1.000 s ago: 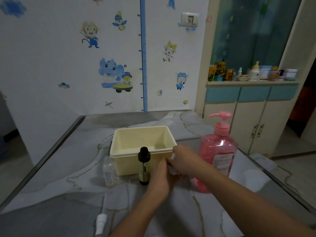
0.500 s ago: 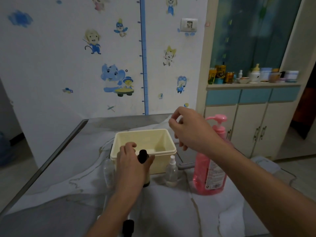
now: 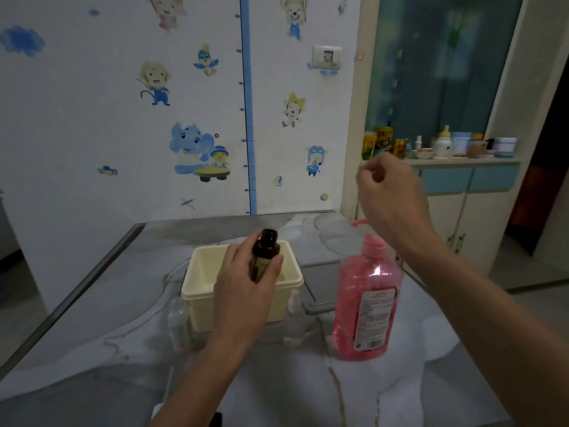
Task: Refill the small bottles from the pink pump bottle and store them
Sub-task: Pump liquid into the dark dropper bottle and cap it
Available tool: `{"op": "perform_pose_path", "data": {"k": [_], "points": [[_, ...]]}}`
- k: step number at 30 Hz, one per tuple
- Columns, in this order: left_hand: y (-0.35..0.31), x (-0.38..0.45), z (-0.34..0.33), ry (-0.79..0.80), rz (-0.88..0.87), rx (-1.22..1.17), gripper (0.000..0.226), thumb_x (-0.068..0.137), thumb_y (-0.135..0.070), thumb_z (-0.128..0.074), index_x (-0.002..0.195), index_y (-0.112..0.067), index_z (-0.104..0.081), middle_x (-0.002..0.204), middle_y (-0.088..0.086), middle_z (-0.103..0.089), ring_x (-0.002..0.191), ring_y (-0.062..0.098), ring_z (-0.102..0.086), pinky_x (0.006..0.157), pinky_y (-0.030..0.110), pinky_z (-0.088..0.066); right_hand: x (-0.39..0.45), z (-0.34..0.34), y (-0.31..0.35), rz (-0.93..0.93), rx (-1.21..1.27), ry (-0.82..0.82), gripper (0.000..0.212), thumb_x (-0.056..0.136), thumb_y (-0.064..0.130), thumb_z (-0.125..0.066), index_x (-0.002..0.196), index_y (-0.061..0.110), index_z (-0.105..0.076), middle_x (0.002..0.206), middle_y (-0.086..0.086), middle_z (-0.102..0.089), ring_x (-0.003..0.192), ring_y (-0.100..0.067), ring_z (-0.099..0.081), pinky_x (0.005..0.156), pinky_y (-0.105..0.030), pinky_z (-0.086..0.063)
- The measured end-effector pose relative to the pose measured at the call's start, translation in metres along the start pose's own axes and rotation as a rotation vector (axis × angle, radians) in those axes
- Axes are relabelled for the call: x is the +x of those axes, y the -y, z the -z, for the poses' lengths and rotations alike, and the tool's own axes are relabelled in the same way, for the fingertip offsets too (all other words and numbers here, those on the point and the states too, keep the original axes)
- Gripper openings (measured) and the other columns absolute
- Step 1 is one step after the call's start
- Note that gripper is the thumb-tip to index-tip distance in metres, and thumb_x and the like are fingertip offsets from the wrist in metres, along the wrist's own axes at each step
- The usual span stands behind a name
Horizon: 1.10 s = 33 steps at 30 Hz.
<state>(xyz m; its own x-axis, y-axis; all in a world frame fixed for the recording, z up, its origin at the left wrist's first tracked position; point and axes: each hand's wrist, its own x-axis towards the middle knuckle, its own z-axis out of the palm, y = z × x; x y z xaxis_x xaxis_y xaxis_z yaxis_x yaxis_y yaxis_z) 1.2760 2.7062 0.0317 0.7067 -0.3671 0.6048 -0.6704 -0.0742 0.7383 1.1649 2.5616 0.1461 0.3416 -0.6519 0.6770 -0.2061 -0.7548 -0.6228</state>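
My left hand [image 3: 243,297] grips a small dark brown bottle [image 3: 264,251] and holds it upright in the air in front of the cream plastic box [image 3: 197,291]. The bottle's neck looks uncapped. The pink pump bottle [image 3: 366,306] stands on the table to the right of the box. My right hand [image 3: 391,195] hovers above its pump head with loosely bent fingers, and I see nothing in it. A clear small bottle [image 3: 178,325] stands left of the box. Another clear one with a spray top [image 3: 294,318] stands between box and pink bottle.
The marble-patterned table [image 3: 400,389] has a metal edge on the left. A dark cap-like thing [image 3: 217,420] lies at the bottom edge of the view. A cabinet [image 3: 462,180] with jars and cans stands at the back right, behind the table.
My left hand has lifted the dark bottle off the table to box height. My right hand left the spray bottle standing and rose to the right, above the pump.
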Motion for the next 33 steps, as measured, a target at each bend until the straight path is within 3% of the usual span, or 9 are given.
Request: {"op": "perform_pose_path", "data": {"k": [3, 6, 9, 11, 13, 16, 23, 28, 33], "points": [[-0.019, 0.010, -0.014, 0.086, 0.050, -0.106, 0.048, 0.083, -0.035, -0.069, 0.125, -0.033, -0.046, 0.113, -0.015, -0.057, 0.092, 0.005, -0.057, 0.080, 0.024, -0.045, 0.012, -0.003, -0.021, -0.203, -0.201, 0.150, 0.043, 0.097, 0.039, -0.025, 0.092, 0.013, -0.059, 0.086, -0.006, -0.062, 0.080, -0.023, -0.058, 0.084, -0.047, -0.050], [-0.024, 0.016, -0.031, 0.178, 0.027, -0.121, 0.038, 0.077, -0.035, -0.075, 0.110, -0.034, -0.055, 0.103, -0.018, -0.062, 0.081, -0.003, -0.059, 0.067, 0.012, -0.044, 0.016, -0.011, -0.029, -0.432, -0.170, 0.369, 0.066, 0.098, 0.048, -0.015, 0.106, 0.002, -0.061, 0.103, -0.014, -0.066, 0.095, -0.028, -0.059, 0.089, -0.039, -0.047], [-0.027, 0.019, -0.043, 0.222, -0.019, -0.135, 0.035, 0.075, -0.032, -0.077, 0.106, -0.035, -0.062, 0.098, -0.018, -0.065, 0.081, -0.005, -0.059, 0.064, 0.008, -0.045, 0.018, -0.010, -0.029, -0.593, 0.025, 0.514, 0.056, 0.100, 0.040, -0.024, 0.099, -0.002, -0.062, 0.090, -0.008, -0.068, 0.072, -0.016, -0.055, 0.057, -0.024, -0.041], [-0.028, 0.022, -0.048, 0.240, -0.032, -0.143, 0.036, 0.074, -0.033, -0.077, 0.108, -0.034, -0.063, 0.098, -0.019, -0.065, 0.083, -0.007, -0.059, 0.065, 0.005, -0.044, 0.022, -0.008, -0.028, -0.595, -0.028, 0.668, 0.037, 0.101, 0.018, -0.032, 0.088, -0.003, -0.058, 0.113, -0.015, -0.065, 0.061, -0.012, -0.045, 0.047, -0.021, -0.039], [-0.028, 0.025, -0.051, 0.246, -0.050, -0.142, 0.038, 0.074, -0.034, -0.077, 0.109, -0.033, -0.064, 0.097, -0.019, -0.065, 0.083, -0.006, -0.060, 0.065, 0.004, -0.044, 0.026, -0.010, -0.032, -0.573, -0.131, 0.758, 0.026, 0.099, 0.007, -0.034, 0.083, 0.003, -0.055, 0.122, -0.016, -0.061, 0.060, -0.011, -0.044, 0.052, -0.020, -0.037], [-0.029, 0.027, -0.056, 0.252, -0.061, -0.161, 0.038, 0.073, -0.035, -0.077, 0.110, -0.035, -0.065, 0.096, -0.019, -0.065, 0.083, -0.005, -0.060, 0.067, 0.011, -0.049, 0.034, -0.015, -0.035, -0.599, -0.199, 0.741, 0.032, 0.097, 0.013, -0.039, 0.070, 0.008, -0.055, 0.085, -0.004, -0.064, 0.069, -0.015, -0.054, 0.065, -0.027, -0.042], [-0.030, 0.030, -0.068, 0.271, -0.082, -0.169, 0.040, 0.075, -0.033, -0.077, 0.113, -0.033, -0.066, 0.098, -0.016, -0.067, 0.088, -0.002, -0.062, 0.072, 0.007, -0.047, 0.034, -0.016, -0.028, -0.048, -0.830, 0.856, 0.023, 0.092, 0.015, -0.053, 0.110, 0.010, -0.065, 0.110, -0.004, -0.070, 0.097, -0.019, -0.065, 0.068, -0.023, -0.047], [-0.030, 0.033, -0.069, 0.272, -0.110, -0.163, 0.040, 0.074, -0.032, -0.078, 0.113, -0.032, -0.067, 0.098, -0.016, -0.068, 0.089, -0.004, -0.062, 0.075, 0.009, -0.049, 0.034, -0.020, -0.040, 0.177, -0.997, 0.853, 0.020, 0.089, 0.012, -0.054, 0.104, 0.010, -0.067, 0.057, 0.007, -0.040, 0.065, -0.016, -0.048, 0.056, -0.021, -0.035], [-0.031, 0.032, -0.070, 0.286, -0.121, -0.147, 0.040, 0.071, -0.029, -0.080, 0.110, -0.032, -0.070, 0.090, -0.023, -0.066, 0.087, -0.007, -0.060, 0.071, 0.003, -0.042, 0.020, -0.026, -0.049, 0.210, -1.010, 0.744, 0.013, 0.082, 0.019, -0.060, 0.092, 0.014, -0.066, 0.086, -0.005, -0.065, 0.092, -0.025, -0.062, 0.074, -0.026, -0.043]]}}
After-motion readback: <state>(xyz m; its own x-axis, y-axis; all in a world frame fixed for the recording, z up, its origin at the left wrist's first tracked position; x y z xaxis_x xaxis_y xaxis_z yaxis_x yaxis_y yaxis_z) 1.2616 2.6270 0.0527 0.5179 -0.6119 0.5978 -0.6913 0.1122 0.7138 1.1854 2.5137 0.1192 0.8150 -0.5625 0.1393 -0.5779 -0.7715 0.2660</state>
